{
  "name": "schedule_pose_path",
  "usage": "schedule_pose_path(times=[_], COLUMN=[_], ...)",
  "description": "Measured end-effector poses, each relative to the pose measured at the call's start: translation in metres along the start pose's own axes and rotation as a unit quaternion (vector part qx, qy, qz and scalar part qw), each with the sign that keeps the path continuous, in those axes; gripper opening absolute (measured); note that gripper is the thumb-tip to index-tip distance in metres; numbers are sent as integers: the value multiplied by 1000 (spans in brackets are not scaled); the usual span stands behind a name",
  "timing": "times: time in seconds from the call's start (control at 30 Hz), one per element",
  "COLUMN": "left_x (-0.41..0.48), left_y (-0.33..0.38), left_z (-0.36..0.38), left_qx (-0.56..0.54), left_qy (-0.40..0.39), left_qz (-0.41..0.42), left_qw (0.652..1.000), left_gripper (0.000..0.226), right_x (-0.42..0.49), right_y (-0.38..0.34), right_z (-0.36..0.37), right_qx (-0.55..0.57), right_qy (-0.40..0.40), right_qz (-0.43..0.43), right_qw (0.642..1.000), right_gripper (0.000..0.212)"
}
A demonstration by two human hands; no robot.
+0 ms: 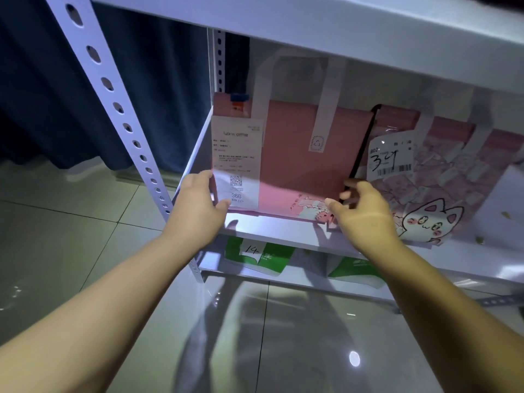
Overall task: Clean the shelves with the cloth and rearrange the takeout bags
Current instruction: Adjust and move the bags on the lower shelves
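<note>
Two-handed hold on one pink takeout bag (297, 154), upright at the left end of the middle shelf (278, 228), close to the perforated upright post (113, 109). Clamps the bag's lower left edge with the left hand (198, 205), fingers along the side panel and thumb across the front, just under the receipt (236, 160). Hooks the lower right edge with the right hand (365, 214), fingers curled behind the edge, thumb reaching across the front. Grips low and at both sides, probably to keep the tall, thin-walled bag square and upright while seating or shifting it, and to keep the printed order slip facing outward for reading. Stands just beside a second pink bag (442, 194) with a cat print and a handwritten label; cannot tell whether the two touch. Appears as flat salmon-pink paper, paler at the bottom, with white strap handles rising toward the shelf above and a cartoon figure at the lower right. Shows green bags (255, 256) on the shelf below. No cloth in view, so judged to be the rearranging step.
</note>
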State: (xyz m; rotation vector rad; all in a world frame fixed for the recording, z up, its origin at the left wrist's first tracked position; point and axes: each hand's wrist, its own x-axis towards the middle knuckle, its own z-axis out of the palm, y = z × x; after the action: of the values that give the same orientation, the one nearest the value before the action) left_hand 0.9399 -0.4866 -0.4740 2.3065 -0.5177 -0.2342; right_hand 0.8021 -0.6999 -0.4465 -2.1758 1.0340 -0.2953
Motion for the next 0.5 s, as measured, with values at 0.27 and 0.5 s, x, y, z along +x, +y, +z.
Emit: schedule_pose_path(times=[0.27, 0.5], left_x=[-39, -57], left_y=[44, 99], left_z=[19, 68], left_qx=[-2, -11], left_qy=[-14, -81], left_qz=[59, 107], left_qw=[998, 991], left_gripper=[40, 33], right_x=[-28, -29], right_y=[24, 74], right_z=[-30, -69], right_qx=[29, 23], right_qy=[14, 25], right_qz=[-33, -26], right_qw=[999, 999], right_gripper=[17, 19])
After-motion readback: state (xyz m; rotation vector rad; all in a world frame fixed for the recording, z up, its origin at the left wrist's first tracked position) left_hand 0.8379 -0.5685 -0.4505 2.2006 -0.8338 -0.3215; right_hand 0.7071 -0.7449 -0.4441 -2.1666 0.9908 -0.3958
